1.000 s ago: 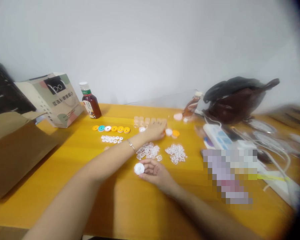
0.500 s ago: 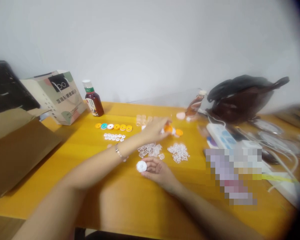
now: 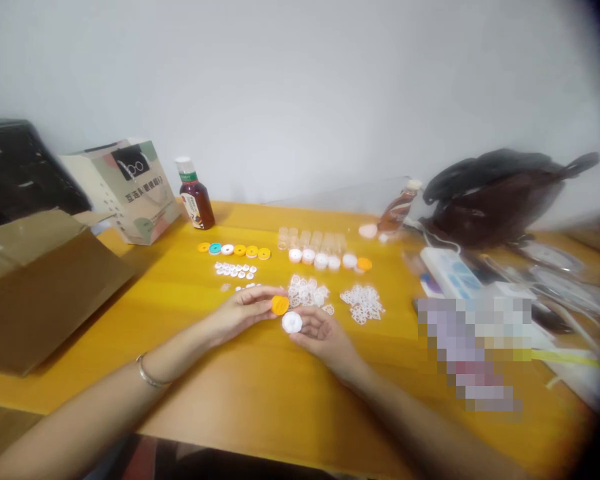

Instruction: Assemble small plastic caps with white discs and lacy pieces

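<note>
Between the fingers of my left hand [image 3: 245,311] is an orange round cap [image 3: 280,305]. My right hand [image 3: 326,338] is closed on a white round piece [image 3: 292,323], just below and to the right of the cap. The two pieces are close together; whether they touch I cannot tell. Behind my hands lie two piles of small white openwork pieces, a left pile [image 3: 307,292] and a right pile [image 3: 363,303]. Farther back runs a row of white round pieces [image 3: 321,261] with an orange round piece [image 3: 364,265] at its right end.
Clear cups [image 3: 317,241] line up at the back. To the left are coloured rings [image 3: 239,250] and small white parts [image 3: 235,270]. A cardboard box [image 3: 55,287], paper bag [image 3: 147,200] and dark bottle [image 3: 198,200] stand left. A power strip [image 3: 447,273] and dark bag [image 3: 500,200] are right.
My left hand has come back from the row of round pieces toward my right hand, bringing an orange round cap. My right hand still holds the white round piece. The view has shifted slightly.
</note>
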A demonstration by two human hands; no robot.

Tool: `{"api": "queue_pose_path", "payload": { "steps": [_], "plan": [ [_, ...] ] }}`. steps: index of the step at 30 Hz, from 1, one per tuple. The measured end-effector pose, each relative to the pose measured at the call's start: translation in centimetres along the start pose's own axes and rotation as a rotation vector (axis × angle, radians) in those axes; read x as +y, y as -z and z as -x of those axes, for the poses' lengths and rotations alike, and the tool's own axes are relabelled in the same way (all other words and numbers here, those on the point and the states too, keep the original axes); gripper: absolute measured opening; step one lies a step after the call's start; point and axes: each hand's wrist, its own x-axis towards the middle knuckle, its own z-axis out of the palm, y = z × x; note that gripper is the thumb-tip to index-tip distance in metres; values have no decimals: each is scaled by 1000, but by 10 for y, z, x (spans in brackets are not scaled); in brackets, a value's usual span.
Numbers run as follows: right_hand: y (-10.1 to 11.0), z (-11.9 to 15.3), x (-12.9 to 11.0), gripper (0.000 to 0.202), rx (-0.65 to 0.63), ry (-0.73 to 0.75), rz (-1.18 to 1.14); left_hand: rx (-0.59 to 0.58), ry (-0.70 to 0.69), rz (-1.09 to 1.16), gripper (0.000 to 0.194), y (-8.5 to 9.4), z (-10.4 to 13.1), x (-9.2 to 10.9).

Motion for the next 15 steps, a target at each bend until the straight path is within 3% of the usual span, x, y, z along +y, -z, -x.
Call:
{"api": "queue_pose_path", "payload": {
  "steps": [5,12,15],
  "plan": [
    [-2,-1,0,37,59,17,-13,18,14,-52,33,0,-2,-1],
    [-4,0,0,37,105,50,19,9,-76,-295,43,1,0,-3],
    [-5,1,0,36,108,51,45,11,-109,-350,40,-2,0,-2]
  ]
}}
